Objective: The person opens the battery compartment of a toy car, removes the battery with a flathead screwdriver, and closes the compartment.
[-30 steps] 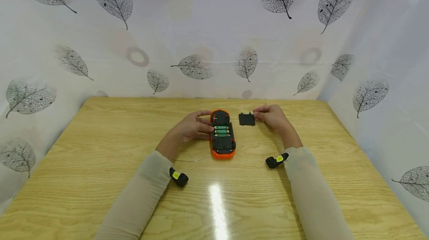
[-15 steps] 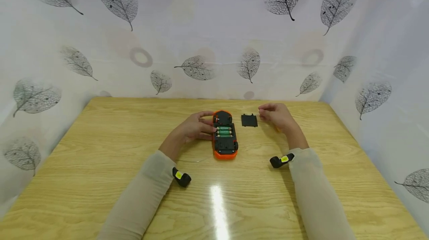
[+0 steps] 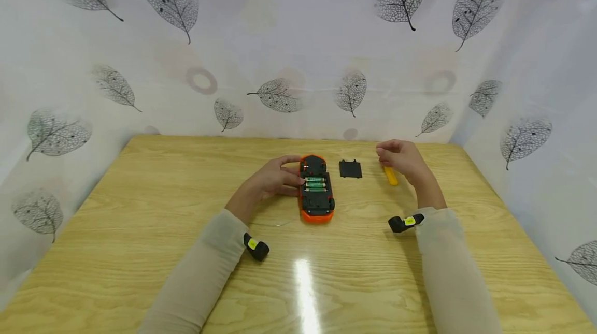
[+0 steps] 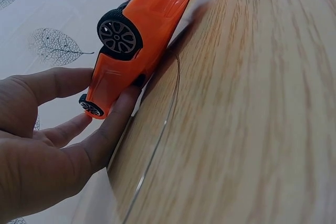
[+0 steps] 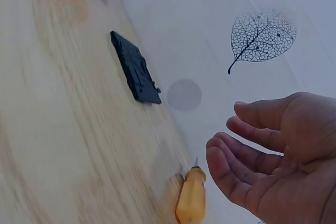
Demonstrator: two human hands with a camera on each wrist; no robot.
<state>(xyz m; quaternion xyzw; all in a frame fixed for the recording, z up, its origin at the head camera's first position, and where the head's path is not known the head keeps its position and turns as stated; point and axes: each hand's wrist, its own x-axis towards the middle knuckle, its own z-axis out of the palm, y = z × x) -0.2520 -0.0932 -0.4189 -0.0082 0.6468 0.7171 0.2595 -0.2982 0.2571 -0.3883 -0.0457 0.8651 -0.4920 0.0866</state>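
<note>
An orange toy car (image 3: 317,204) lies upside down on the table, its battery bay uncovered. Several green batteries (image 3: 315,184) sit side by side in that bay. My left hand (image 3: 275,178) holds the car by its left side; the left wrist view shows fingers (image 4: 113,124) against the orange body (image 4: 157,14). To the right of the car lies a black battery cover (image 3: 350,169), flat and apart from both hands. My right hand (image 3: 403,158) hovers with loosely bent fingers and nothing in them. Just below it is a yellow-handled screwdriver (image 5: 192,198), partly hidden by the hand in the head view.
The wooden table (image 3: 186,168) ends at a pale leaf-printed cloth (image 3: 289,39) behind and at the sides. A thin, light strand (image 4: 152,161) lies on the table near my left hand.
My right hand has drawn away from the battery cover to the right, uncovering the screwdriver's yellow handle. My left hand stays on the car. The head view has shifted slightly.
</note>
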